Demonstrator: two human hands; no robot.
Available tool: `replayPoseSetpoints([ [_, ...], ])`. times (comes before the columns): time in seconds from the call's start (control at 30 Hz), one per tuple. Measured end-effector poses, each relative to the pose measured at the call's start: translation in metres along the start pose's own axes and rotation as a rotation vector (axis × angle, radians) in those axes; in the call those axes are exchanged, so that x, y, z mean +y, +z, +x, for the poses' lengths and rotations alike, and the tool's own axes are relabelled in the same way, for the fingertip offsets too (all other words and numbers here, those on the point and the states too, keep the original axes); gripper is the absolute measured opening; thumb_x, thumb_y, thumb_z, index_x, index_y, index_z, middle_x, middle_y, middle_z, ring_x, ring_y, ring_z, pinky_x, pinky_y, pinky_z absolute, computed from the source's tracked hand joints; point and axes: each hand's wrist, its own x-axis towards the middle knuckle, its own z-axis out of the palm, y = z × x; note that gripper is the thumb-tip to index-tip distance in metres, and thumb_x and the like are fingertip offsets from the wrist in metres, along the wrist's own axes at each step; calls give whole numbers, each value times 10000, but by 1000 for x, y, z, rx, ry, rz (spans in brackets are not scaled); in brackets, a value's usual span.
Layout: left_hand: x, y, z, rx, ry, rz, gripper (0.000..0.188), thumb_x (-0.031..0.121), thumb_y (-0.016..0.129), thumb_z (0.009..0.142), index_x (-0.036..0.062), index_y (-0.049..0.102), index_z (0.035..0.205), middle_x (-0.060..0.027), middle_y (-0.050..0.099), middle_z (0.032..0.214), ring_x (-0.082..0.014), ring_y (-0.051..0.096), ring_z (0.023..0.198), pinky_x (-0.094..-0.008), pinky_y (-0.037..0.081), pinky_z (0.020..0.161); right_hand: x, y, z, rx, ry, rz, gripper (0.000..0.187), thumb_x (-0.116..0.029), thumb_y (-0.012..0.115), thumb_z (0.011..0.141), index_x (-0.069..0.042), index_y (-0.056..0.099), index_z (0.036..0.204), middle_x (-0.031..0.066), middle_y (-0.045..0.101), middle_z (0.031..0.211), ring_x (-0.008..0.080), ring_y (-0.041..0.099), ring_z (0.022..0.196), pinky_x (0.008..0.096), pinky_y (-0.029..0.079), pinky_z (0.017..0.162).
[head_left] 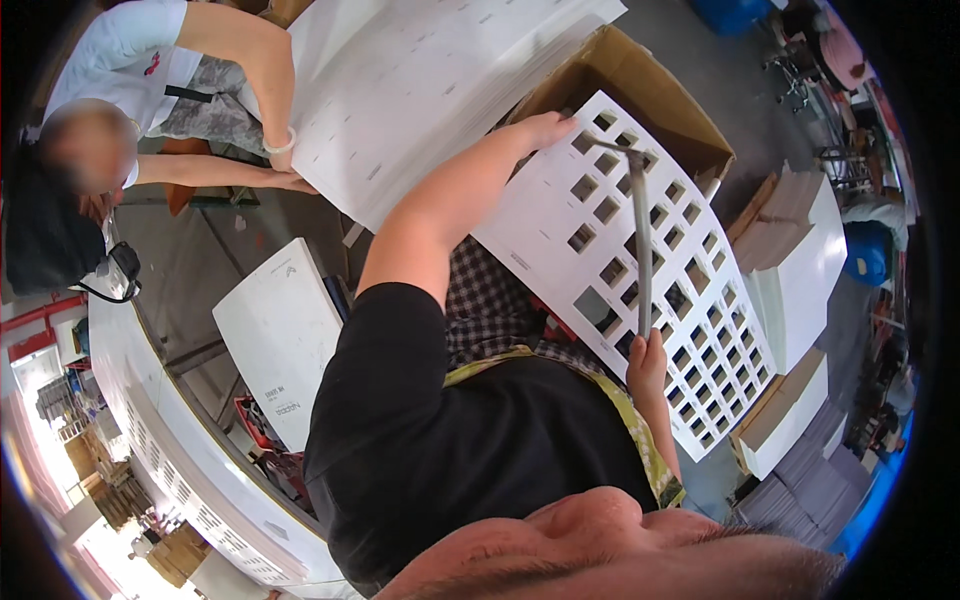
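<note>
A large white board (pixel 545 235), pierced with many square holes and a few larger openings, slants across in front of me. My left hand (pixel 548 130) is closed on its far left edge, beside a cardboard box; the fingertips are partly hidden. My right hand (pixel 647 358) is wrapped round the lower end of a long grey metal hammer-like tool (pixel 642 240). Its narrow head lies over the holes near the board's far end. I cannot tell whether the head touches the board.
An open cardboard box (pixel 625 75) stands behind the board. Beyond my left arm lies a stack of white printed sheets (pixel 400 90), with a co-worker's hand (pixel 292 182) at its edge. A white panel (pixel 280 340) stands at left; more stacked boards (pixel 800 240) are at right.
</note>
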Motion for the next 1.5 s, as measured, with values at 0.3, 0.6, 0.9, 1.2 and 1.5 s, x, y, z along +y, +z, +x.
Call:
replayPoseSetpoints([
  [0.3, -16, -3, -14, 16, 99, 463, 583, 493, 354, 941, -21, 599, 1064, -247, 618, 1056, -381, 582, 1013, -422, 434, 888, -11, 14, -1, -109, 67, -124, 172, -176, 491, 927, -16, 454, 876, 235, 545, 654, 447, 536, 633, 475, 405, 543],
  [0.6, -39, -4, 5, -24, 134, 346, 573, 500, 383, 941, -13, 589, 1089, -223, 617, 1079, -339, 593, 997, -393, 444, 867, 13, 22, -6, 178, -284, 317, 265, -265, 472, 942, -23, 424, 845, 146, 499, 663, 261, 502, 553, 399, 393, 521],
  [0.9, -43, 0, 9, -44, 130, 341, 566, 507, 388, 936, 11, 595, 1115, -205, 620, 1094, -333, 584, 1024, -398, 437, 886, 14, 14, -12, 182, -268, 411, 386, -380, 388, 974, -41, 472, 811, 36, 462, 616, 126, 451, 549, 295, 359, 500],
  [1.2, -45, -1, 14, -17, 171, 410, 610, 539, 361, 931, 7, 586, 1127, -224, 607, 1108, -358, 575, 1035, -403, 430, 901, -8, 0, -6, 84, -137, 222, 311, -318, 466, 948, -29, 467, 833, 72, 469, 624, 147, 460, 563, 294, 354, 502],
  [1.5, -43, 0, 10, -16, 172, 387, 616, 532, 358, 933, -9, 585, 1121, -228, 605, 1109, -356, 573, 1043, -400, 428, 902, -13, 5, -6, 46, -6, -46, 272, -276, 444, 968, -32, 458, 848, 56, 468, 612, 163, 462, 544, 313, 374, 503],
])
